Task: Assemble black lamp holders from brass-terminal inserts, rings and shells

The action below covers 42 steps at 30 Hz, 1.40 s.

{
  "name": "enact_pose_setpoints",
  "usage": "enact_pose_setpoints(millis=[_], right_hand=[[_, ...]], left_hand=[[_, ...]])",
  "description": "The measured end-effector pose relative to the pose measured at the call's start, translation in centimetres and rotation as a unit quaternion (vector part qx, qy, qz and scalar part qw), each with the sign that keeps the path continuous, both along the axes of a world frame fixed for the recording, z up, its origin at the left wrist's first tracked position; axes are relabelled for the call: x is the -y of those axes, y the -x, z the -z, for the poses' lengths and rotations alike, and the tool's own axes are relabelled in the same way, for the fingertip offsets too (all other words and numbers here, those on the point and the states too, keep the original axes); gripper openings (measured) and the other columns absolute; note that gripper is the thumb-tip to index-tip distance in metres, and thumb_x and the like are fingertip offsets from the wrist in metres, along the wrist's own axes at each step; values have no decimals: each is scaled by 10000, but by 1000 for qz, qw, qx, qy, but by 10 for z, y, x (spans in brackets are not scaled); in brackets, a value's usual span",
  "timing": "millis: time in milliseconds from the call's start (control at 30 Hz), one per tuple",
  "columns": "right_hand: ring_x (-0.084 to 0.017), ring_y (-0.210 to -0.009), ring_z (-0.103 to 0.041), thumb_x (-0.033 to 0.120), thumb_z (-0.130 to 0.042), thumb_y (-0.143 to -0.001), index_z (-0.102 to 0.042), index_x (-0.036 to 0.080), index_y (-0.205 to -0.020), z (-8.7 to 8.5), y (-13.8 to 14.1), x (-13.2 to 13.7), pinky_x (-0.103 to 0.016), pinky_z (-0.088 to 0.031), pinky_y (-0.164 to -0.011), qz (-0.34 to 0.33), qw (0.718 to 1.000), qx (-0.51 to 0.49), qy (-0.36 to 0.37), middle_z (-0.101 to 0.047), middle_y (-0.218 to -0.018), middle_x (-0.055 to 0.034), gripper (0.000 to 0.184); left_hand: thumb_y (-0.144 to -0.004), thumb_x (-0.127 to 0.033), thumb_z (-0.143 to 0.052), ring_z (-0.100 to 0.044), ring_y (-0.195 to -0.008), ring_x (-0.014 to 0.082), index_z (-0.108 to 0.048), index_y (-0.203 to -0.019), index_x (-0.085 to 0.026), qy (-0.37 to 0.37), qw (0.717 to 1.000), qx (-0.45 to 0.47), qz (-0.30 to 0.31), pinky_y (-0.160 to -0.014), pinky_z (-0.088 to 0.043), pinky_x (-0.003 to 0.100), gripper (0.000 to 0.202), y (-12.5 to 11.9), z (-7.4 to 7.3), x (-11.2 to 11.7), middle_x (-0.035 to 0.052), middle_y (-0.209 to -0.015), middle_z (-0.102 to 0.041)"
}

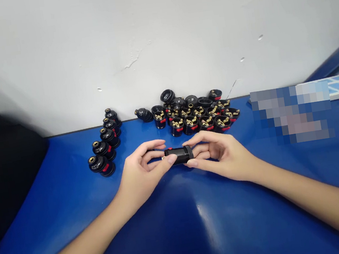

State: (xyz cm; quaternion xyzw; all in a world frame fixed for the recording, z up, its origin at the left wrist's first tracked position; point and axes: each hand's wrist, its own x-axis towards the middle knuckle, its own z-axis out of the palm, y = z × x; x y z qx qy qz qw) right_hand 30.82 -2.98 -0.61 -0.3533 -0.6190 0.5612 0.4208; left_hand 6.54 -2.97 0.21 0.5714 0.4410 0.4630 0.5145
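Note:
Between my hands, a black lamp socket body [179, 156] lies on its side above the blue table, its red switch facing up and away. My left hand [138, 173] is closed around its left end, thumb along the near side, and a bit of brass shows by the fingers. At the right end is a black threaded ring [188, 152]. My right hand [226, 152] pinches this ring between thumb and fingers. Whether the ring is fully seated on the body, I cannot tell.
Several capped lamp sockets [102, 166] stand in a row on the left. Against the wall, socket bodies [191, 124] with brass contacts stand among loose black rings [205, 102] and domed caps [144, 114]. Dark cloth [0, 169] borders the left; a blurred-out item [295, 116] lies right.

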Motion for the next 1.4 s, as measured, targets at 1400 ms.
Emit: enact_pose_setpoints(millis=[1400], right_hand=[[-247,-896,-848,318,-930,-855,-710,212,-1147,2,1,1,-420,-721,-879,9,998,22,-56,-828,-1007,-77,381]], left_hand=[[-939,-321,-821,-801,-1081,249,-782,-1249,-177,-20,990,-35,137,-975,-691,379,344,12,4,-8,121,-1184,-810]])
